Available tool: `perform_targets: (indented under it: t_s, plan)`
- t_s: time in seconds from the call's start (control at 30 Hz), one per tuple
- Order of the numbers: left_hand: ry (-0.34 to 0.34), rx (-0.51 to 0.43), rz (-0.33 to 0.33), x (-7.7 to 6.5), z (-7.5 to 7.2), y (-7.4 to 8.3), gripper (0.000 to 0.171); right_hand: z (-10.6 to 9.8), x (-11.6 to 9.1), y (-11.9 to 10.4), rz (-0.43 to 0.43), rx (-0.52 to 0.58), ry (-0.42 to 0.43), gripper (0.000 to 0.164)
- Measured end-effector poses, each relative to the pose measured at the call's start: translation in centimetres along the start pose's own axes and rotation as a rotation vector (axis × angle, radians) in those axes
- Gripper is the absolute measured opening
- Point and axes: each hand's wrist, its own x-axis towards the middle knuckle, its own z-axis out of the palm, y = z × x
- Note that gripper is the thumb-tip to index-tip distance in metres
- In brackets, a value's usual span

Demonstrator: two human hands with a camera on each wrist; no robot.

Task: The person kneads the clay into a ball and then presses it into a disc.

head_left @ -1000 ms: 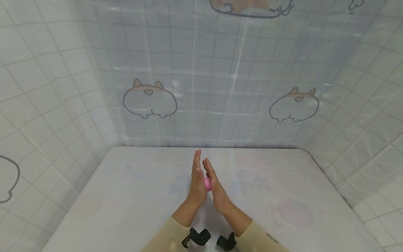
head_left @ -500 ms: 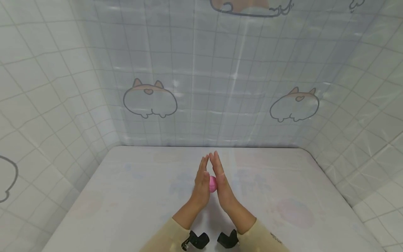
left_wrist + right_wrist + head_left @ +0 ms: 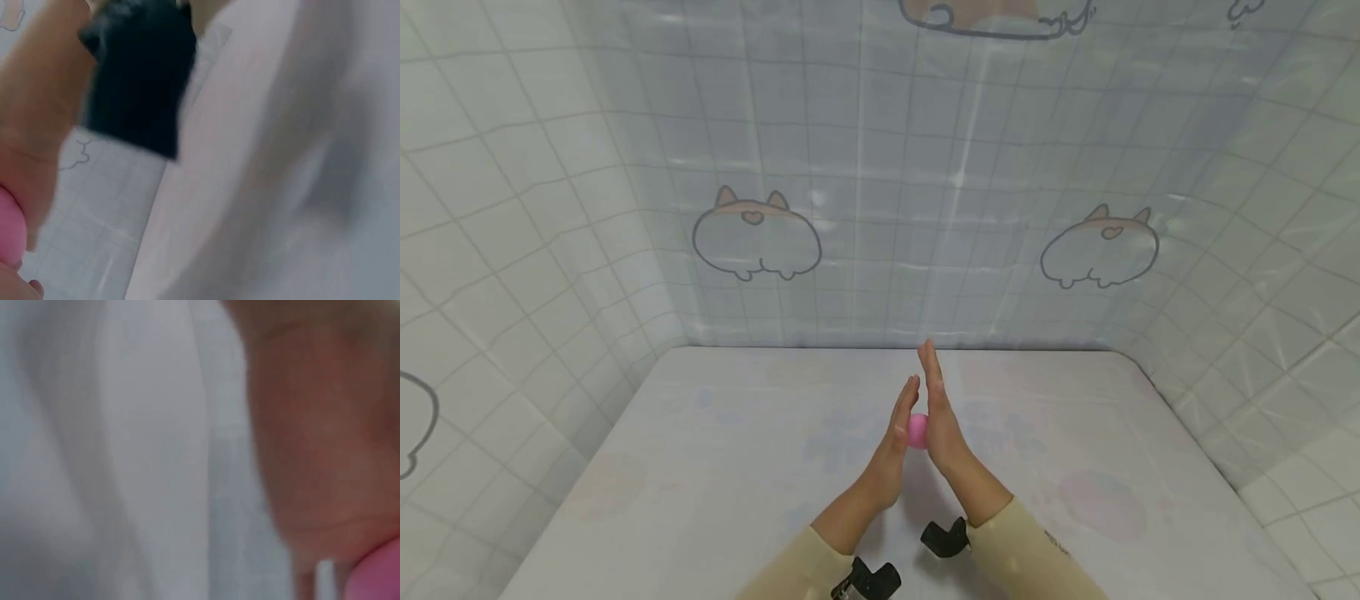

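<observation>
A small pink ball (image 3: 917, 431) is pressed between two flat, facing palms above the table. On its left side is my left hand (image 3: 891, 454), fingers straight and pointing forward. My right hand (image 3: 944, 425) lies against the other side, its straight fingers reaching farther forward than the left ones. The left wrist view has the pink ball (image 3: 9, 228) at its left edge. In the right wrist view, part of the pink ball (image 3: 378, 578) shows at the lower right, against the palm (image 3: 325, 444). Much of the ball's surface is hidden by the hands.
A pale table (image 3: 715, 467) with faint coloured patches lies under the hands. Behind it hangs a tiled-pattern curtain (image 3: 880, 208) with animal drawings, and similar sheets rise at both sides. Black wrist mounts (image 3: 946, 538) sit at the sleeves.
Both hands and the ball have shifted to the right. The right hand has slid forward relative to the left, while the palms stay against the ball.
</observation>
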Motion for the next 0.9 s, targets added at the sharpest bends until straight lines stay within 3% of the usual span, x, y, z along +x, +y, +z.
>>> perform_targets:
  t_s: [0.17, 0.43, 0.67, 0.9]
  plan:
    - [0.009, -0.036, 0.065, 0.1, 0.1, 0.1, 0.076, -0.1, 0.0, 1.1, 0.046, -0.048, -0.014, 0.079]
    - [0.066, -0.043, 0.039, 0.5, -0.4, 0.7, 0.079, 0.5, -0.9, 2.7, 0.057, -0.062, -0.056, 0.08]
    - [0.148, -0.011, 0.001, 1.2, -1.2, 0.5, 0.086, 1.3, -2.0, 2.6, -0.057, 0.024, -0.164, 0.073]
    - [0.249, -0.03, -0.093, 1.7, -1.8, -0.1, 0.087, 2.2, -3.2, 2.3, -0.192, 0.087, -0.255, 0.072]
